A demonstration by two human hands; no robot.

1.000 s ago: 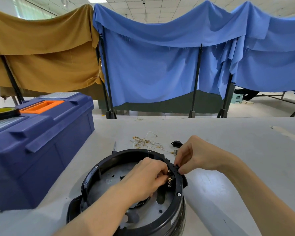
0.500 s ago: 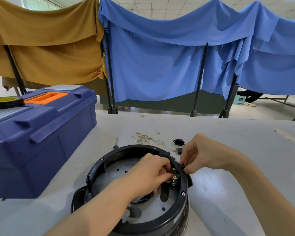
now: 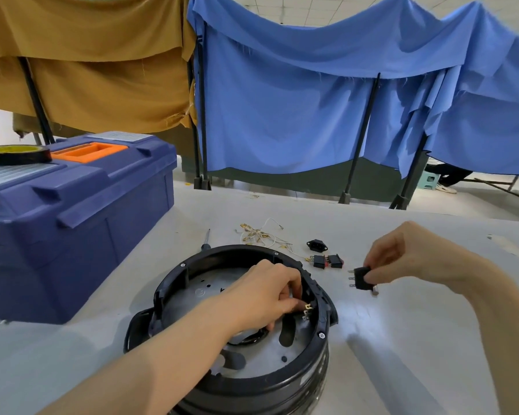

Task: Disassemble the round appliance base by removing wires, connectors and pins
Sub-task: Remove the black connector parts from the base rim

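Black three-pin switch [image 3: 362,278] now outside round base [image 3: 222,253]

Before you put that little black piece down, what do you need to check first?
1. Grip on the small black plastic connector block with metal pins: ok, the right hand pinches it above the table.
2. Block free of wires: cannot tell.
3. Landing place by the red-and-black switches: ok, bare grey tabletop beside them.
4. A hand at the round black plastic appliance base: ok, the left hand reaches inside.
5. Removal of the brass terminals: not ok, they sit at its rim.
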